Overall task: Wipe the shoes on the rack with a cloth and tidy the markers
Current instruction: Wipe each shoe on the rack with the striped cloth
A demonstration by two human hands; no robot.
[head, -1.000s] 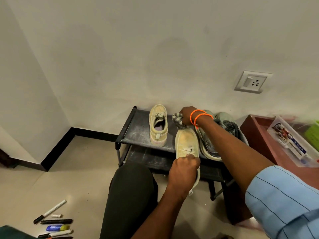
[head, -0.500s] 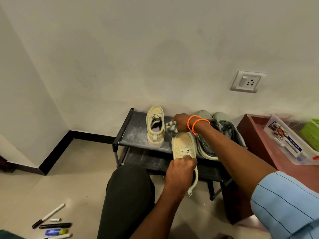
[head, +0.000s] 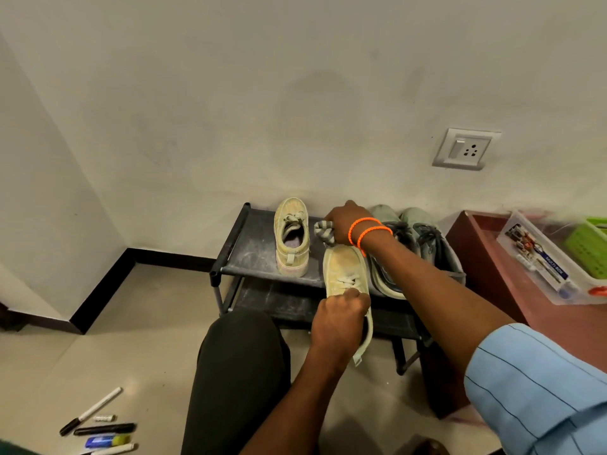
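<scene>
My left hand [head: 340, 318] grips the heel end of a dusty cream sneaker [head: 343, 267], holding it over the front of the black shoe rack [head: 253, 257]. My right hand [head: 348, 220], with orange bands at the wrist, holds a bunched grey striped cloth [head: 323, 232] against that sneaker's toe. The matching cream sneaker [head: 291, 236] stands on the rack's top shelf to the left. A grey-green pair [head: 407, 238] sits to the right, partly behind my forearm. Several markers [head: 98, 425] lie on the floor at the lower left.
My knee in dark trousers [head: 236, 372] is in front of the rack. A maroon cabinet [head: 486, 267] at the right carries a clear plastic box [head: 542, 261] and a green basket [head: 588, 247]. A wall socket [head: 464, 148] is above. The wall corner lies at left.
My right hand with the cloth has slid slightly along the sneaker's toe end. The left hand keeps its hold on the heel. The view has shifted a little.
</scene>
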